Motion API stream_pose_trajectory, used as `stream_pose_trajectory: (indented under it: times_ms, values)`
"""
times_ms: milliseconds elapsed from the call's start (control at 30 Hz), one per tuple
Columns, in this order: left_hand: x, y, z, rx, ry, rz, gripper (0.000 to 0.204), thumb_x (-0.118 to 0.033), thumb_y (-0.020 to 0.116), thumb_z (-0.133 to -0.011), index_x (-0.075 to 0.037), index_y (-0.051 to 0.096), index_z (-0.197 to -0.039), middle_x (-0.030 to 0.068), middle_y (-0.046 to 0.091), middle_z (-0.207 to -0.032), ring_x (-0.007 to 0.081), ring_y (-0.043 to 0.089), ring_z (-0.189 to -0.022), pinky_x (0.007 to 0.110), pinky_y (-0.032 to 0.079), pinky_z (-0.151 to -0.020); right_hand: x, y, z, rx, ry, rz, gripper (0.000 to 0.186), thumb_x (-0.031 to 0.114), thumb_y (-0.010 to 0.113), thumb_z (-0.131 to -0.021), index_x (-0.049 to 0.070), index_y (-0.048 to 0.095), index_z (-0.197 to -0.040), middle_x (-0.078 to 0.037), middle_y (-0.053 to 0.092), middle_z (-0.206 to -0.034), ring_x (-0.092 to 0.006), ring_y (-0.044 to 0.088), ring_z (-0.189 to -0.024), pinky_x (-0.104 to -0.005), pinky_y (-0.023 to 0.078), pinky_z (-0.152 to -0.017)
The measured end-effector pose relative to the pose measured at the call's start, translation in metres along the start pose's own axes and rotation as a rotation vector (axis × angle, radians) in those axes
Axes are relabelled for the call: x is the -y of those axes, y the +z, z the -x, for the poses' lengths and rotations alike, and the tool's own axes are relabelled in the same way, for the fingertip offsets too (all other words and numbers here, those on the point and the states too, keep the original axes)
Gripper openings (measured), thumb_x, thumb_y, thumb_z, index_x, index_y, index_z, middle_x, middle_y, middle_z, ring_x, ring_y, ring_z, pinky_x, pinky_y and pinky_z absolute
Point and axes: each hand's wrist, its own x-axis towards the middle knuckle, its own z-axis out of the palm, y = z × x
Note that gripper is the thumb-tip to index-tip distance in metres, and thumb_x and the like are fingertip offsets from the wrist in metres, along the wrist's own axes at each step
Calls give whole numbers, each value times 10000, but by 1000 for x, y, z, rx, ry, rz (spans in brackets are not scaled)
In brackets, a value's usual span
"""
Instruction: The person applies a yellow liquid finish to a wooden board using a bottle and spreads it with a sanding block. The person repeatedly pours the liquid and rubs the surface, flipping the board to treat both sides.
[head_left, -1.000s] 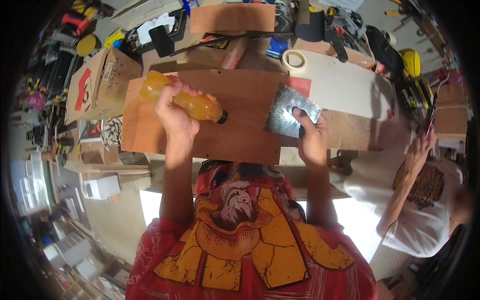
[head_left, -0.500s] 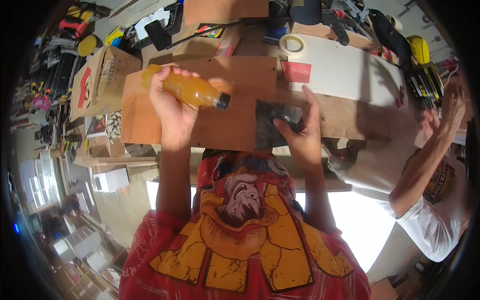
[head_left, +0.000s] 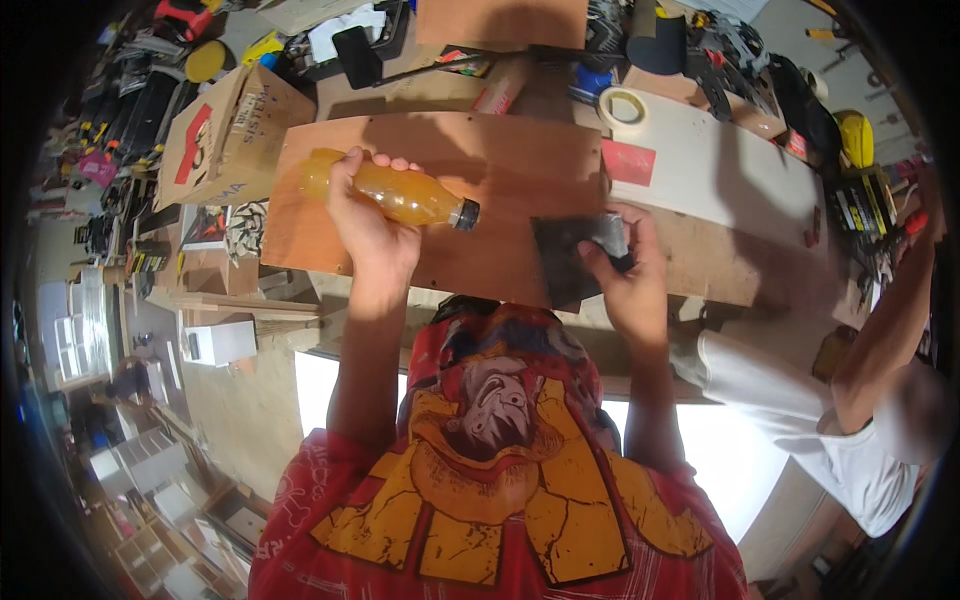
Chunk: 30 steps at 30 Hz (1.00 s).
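Note:
A clear plastic bottle of orange-yellow liquid (head_left: 418, 198) with a black cap lies across my left hand (head_left: 372, 232). The fingers are wrapped round its body, and the cap points right. Below it is a reddish-brown wooden panel (head_left: 500, 160). My right hand (head_left: 636, 282) pinches a dark, roughly square sheet (head_left: 562, 262) by its right side, thumb on top and fingers behind the far edge. A shiny grey patch shows by those fingers. The sheet overlaps the panel's right end; whether it touches the panel I cannot tell.
A white board (head_left: 720, 160) lies at the right, with a red rectangular piece (head_left: 629, 162) and a roll of masking tape (head_left: 622, 108) near its left end. A cardboard box (head_left: 225, 135) stands at the left. Another person's arm (head_left: 890, 310) is at the far right. Tools crowd the back.
The bench has shifted rightward in the view. My right index finger, stretched out before, is now curled at the sheet's edge. The bottle stays in my left hand. The other person's arm has moved right.

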Motion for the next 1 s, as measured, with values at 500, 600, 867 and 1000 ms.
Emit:
stream_pose_trajectory:
  times_ms: [500, 600, 867, 1000]
  values:
    - [9, -22, -60, 214, -744, 537, 201, -200, 660, -914, -15, 598, -965, 109, 647, -941, 267, 620, -976, 429, 521, -950, 2, 54, 13, -22, -89, 414, 483, 66, 763, -853, 72, 570, -1296, -164, 696, -964, -193, 656, -693, -317, 519, -662]
    - [2, -21, -62, 219, -929, 760, 221, -184, 695, -904, 0, 613, -995, 132, 654, -979, 276, 618, -1018, 414, 515, -972, 21, 67, 12, -67, -156, 438, 550, 41, 779, -826, 78, 559, -1329, -181, 688, -962, -220, 671, -755, -329, 537, -718]
    - [-21, -8, -75, 144, -827, 628, 250, -208, 705, -914, -9, 565, -967, 108, 612, -916, 253, 582, -981, 417, 512, -960, 129, 108, 26, -268, -463, 531, 181, -29, 687, -893, 0, 706, -1071, -146, 749, -1004, -229, 733, -894, -305, 563, -808]
    - [-30, -3, -76, 178, -958, 728, 234, -216, 675, -933, -7, 570, -924, 108, 612, -873, 261, 590, -944, 420, 527, -924, 140, 132, 15, -100, -616, 793, 458, -115, 632, -771, 2, 687, -1211, -170, 707, -1106, -334, 697, -958, -375, 565, -827]
